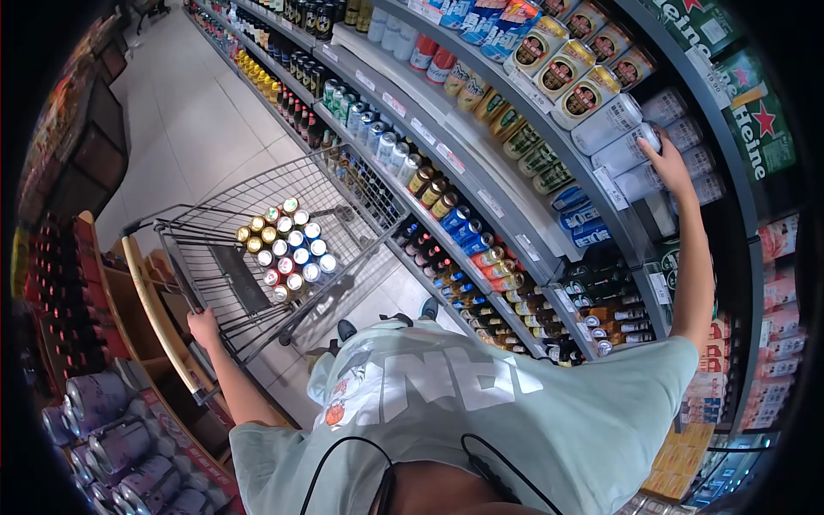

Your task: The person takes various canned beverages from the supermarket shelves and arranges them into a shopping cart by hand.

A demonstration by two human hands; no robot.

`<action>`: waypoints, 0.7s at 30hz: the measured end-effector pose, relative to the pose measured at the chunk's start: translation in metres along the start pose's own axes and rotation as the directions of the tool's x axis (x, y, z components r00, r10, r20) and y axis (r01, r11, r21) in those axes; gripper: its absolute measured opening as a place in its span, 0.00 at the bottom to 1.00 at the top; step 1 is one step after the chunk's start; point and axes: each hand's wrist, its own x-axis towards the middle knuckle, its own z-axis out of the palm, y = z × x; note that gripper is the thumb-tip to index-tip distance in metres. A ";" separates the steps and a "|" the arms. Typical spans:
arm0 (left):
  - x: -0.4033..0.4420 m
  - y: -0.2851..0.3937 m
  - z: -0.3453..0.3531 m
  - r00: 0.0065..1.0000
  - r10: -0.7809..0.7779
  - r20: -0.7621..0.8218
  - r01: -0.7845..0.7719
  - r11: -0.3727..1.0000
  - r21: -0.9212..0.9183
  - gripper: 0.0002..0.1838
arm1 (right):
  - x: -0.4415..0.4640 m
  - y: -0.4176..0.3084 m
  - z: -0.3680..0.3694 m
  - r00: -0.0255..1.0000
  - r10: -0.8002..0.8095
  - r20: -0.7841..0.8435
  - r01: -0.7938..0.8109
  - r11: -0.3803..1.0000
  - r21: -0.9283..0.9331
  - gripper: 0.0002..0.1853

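Ideally, the right hand (669, 165), gripping a silver metal can (620, 154), tilts it little; the left hand (203, 327) clasps a grey wire cart (240, 280).

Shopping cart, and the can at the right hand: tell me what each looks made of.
Shopping cart: probably metal, greyish, since its basket is an open grid of thin wires; the dark flat panel inside looks like matte plastic. Can at the right hand: likely metal, silvery and smooth, with soft highlights along its curve.
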 end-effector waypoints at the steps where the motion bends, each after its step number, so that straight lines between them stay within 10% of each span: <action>1: 0.000 0.000 0.000 1.000 0.002 -0.004 -0.002 1.000 0.011 0.21 | 0.000 0.000 0.000 1.000 -0.002 0.006 0.002 1.000 0.007 0.43; 21: 0.002 -0.007 0.002 0.998 0.006 0.067 -0.001 0.997 -0.079 0.27 | -0.060 -0.062 -0.046 0.948 -0.134 -0.290 0.024 0.935 -0.354 0.37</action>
